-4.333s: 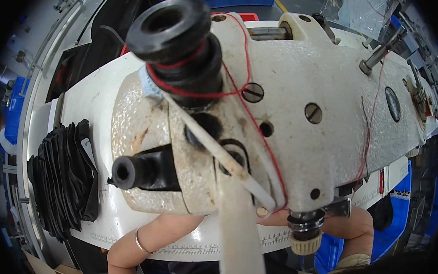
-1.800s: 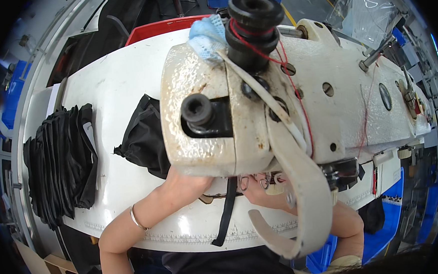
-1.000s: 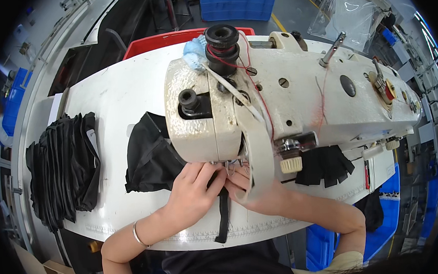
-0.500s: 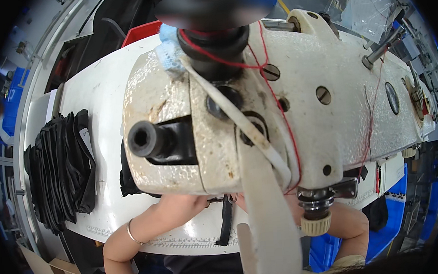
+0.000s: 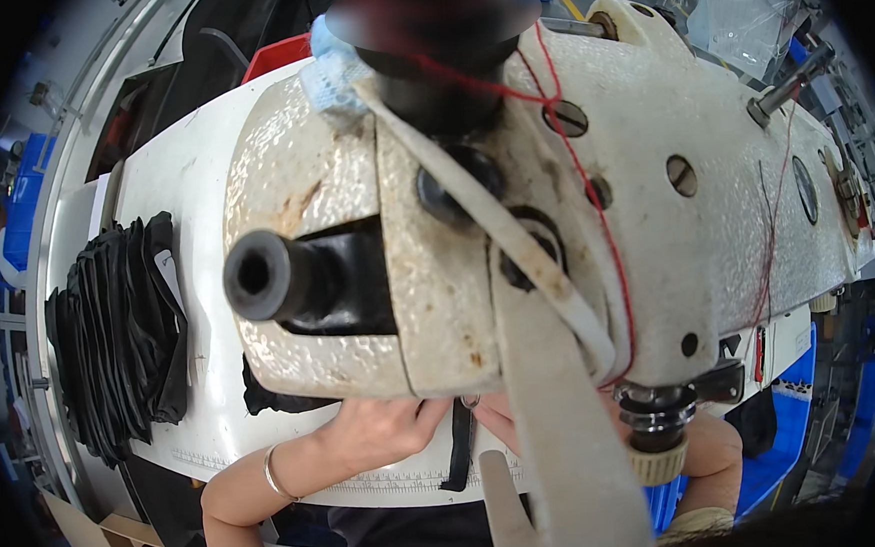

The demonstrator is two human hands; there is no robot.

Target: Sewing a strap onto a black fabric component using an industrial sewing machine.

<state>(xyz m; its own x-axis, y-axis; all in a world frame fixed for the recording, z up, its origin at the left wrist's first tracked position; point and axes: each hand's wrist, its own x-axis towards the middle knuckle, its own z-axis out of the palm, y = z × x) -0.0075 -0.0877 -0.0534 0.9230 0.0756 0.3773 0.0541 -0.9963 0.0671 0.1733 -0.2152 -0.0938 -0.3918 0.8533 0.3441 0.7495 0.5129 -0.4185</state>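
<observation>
A cream-white sewing machine head (image 5: 462, 342) fills the middle of the view and covers much of my hands. My left hand (image 5: 382, 435) is at its near lower edge, fingers curled inward, fingertips partly hidden. Close beside those fingers, a narrow black fabric strip (image 5: 457, 451) hangs toward the table's near edge. On the strip's other side is my right hand (image 5: 498, 417), wearing a ring. Most of it is behind the machine and a pale lever, so its grip does not show. A piece of black fabric (image 5: 269, 392) pokes out at the machine's left.
A stack of folded black fabric pieces (image 5: 121, 338) lies on the left of the white table (image 5: 203, 288). Red thread (image 5: 612, 253) runs over the machine. A ruler scale (image 5: 390, 485) follows the near edge. Blue bins (image 5: 793, 442) stand at the right.
The machine appears larger and shifted as the view moved. More of my left hand shows below the machine, its fingers curled beside the strip. The black strip hangs slightly farther right.
</observation>
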